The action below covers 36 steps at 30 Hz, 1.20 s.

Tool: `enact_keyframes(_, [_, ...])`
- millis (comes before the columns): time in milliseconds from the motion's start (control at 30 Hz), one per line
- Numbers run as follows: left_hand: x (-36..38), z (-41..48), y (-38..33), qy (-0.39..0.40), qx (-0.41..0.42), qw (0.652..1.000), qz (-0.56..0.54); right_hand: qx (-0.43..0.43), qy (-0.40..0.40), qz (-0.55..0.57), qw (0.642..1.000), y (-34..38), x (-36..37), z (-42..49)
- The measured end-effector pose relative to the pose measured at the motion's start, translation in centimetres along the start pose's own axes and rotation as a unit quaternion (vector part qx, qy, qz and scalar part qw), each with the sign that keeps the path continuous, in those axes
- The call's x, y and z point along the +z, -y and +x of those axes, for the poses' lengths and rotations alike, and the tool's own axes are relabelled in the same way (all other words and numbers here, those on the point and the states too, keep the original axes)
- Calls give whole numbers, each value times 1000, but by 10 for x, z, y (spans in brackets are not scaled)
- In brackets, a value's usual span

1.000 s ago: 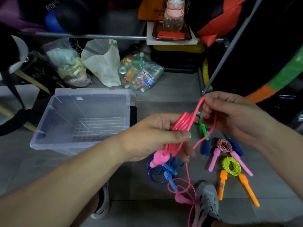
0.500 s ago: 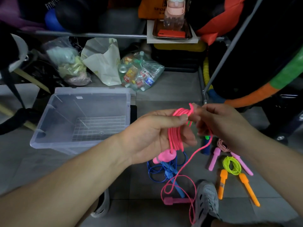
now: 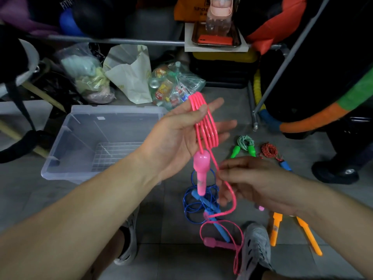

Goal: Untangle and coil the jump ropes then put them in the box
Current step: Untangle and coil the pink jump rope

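My left hand (image 3: 181, 134) is raised palm-up with several loops of the pink jump rope (image 3: 205, 122) wound around it, the thumb pressing the loops; one pink handle (image 3: 200, 170) hangs below it. My right hand (image 3: 256, 182) is lower and pinches the loose pink strand, which trails down to the second pink handle (image 3: 214, 242) on the floor. A blue jump rope (image 3: 198, 203) lies tangled on the floor beneath. The clear plastic box (image 3: 80, 126) stands to the left, holding only a wire grid.
Coiled ropes lie on the floor to the right: green-handled (image 3: 244, 144), red with a blue handle (image 3: 270, 151), orange-handled (image 3: 276, 229). My grey shoes (image 3: 255, 249) are below. Plastic bags (image 3: 175, 85) sit behind the box; a metal rack leg (image 3: 256, 114) stands at right.
My left hand rose and turned palm-up, spreading the pink loops. My right hand dropped from beside the loops down along the loose strand. The free pink handle slid nearer on the floor.
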<state>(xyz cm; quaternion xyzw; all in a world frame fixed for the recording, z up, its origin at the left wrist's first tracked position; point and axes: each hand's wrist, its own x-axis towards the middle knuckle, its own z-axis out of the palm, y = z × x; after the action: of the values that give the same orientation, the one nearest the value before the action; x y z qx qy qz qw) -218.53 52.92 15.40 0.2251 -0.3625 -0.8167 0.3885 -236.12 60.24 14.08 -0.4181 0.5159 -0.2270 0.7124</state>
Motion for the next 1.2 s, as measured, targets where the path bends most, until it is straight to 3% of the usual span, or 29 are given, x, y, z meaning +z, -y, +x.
enact_keyframes(67, [-4,2,-3,-19,18,999,30,-14,35,-2,999,5,-3,-6])
enact_keyframes(167, [-11,6,-5,-42,26,986,160,17,114,-118,986,10,-15,-18])
enact_keyframes(267, [-14,1,8,3,-13,919,393,-15,135,-197,971,23,-29,-30])
enact_keyframes(333, [-11,-5,19,54,-48,900,431,-78,103,-191,973,32,-36,-36])
enact_keyframes(433, [0,-16,23,110,-87,929,343,-170,16,-61,983,37,-43,-35])
enact_keyframes(567, [9,-20,16,151,-137,958,201,-227,-157,101,956,35,-47,-16])
enact_keyframes(733, [9,-19,9,186,-168,965,81,-166,-246,-39,954,21,-49,-1])
enact_keyframes(833, [8,-16,10,178,-146,973,5,-104,-196,-49,974,10,-41,4])
enact_keyframes(1000, [4,-4,-5,80,-42,996,-28,44,-132,-109,984,-3,-20,2])
enact_keyframes(1200, [-6,2,-16,7,31,998,59,28,-8,-132,991,7,-12,-13])
